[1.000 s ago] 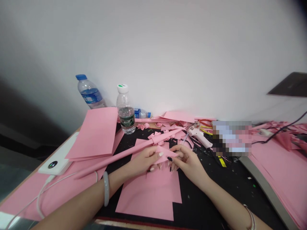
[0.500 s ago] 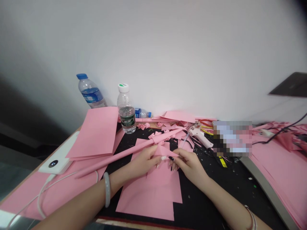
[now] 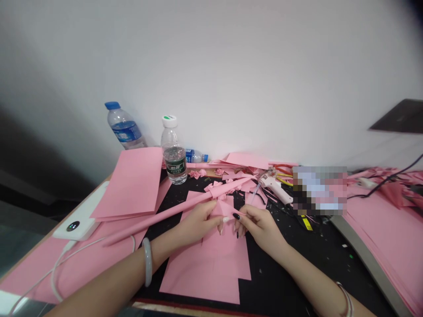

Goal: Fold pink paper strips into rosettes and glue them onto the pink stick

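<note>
A folded pink paper piece (image 3: 224, 209) sat between the person's left hand (image 3: 198, 224) and right hand (image 3: 259, 226), above a flat pink paper sheet (image 3: 205, 273) lying on a black work mat (image 3: 280, 277). A long rolled pink paper tube (image 3: 158, 220) lay diagonally across the mat's left part, its lower end near a white rectangular power bank (image 3: 79, 224), while a white plastic hot glue gun (image 3: 274, 187) lay on the mat's far side, and a stack of pink paper sheets (image 3: 390, 255) lay further right. A green-labelled clear plastic water bottle (image 3: 174, 158) and a blue-capped clear plastic water bottle (image 3: 124, 127) stood behind the mat, before a white wall (image 3: 231, 66).
</note>
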Demonstrator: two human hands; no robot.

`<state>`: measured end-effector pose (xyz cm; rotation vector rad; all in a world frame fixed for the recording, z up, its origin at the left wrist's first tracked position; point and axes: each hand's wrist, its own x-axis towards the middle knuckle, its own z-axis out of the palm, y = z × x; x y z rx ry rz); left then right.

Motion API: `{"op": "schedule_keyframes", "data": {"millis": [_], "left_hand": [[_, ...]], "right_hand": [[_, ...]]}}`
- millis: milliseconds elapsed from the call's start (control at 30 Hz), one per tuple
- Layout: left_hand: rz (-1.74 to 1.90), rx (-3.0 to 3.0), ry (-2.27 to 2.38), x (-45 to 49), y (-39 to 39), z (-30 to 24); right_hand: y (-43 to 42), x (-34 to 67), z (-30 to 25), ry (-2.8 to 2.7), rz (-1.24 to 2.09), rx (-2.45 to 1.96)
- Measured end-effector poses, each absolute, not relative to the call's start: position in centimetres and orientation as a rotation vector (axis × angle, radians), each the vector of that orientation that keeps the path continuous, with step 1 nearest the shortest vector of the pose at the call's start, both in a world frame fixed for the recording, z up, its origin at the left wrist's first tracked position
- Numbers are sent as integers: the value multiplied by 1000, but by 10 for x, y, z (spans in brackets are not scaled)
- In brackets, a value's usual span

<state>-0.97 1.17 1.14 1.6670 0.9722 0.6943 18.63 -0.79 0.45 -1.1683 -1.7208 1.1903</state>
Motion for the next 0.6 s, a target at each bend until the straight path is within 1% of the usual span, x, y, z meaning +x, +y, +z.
{"op": "schedule_keyframes", "data": {"millis": [300,600], "left_hand": [[715,1611,804,-11,13,16],[669,1516,866,-12,12,14]], "right_hand": [[-10,183,5,-1647,1302,-1146],[-11,183,2,-1709,1291,-1142]]}}
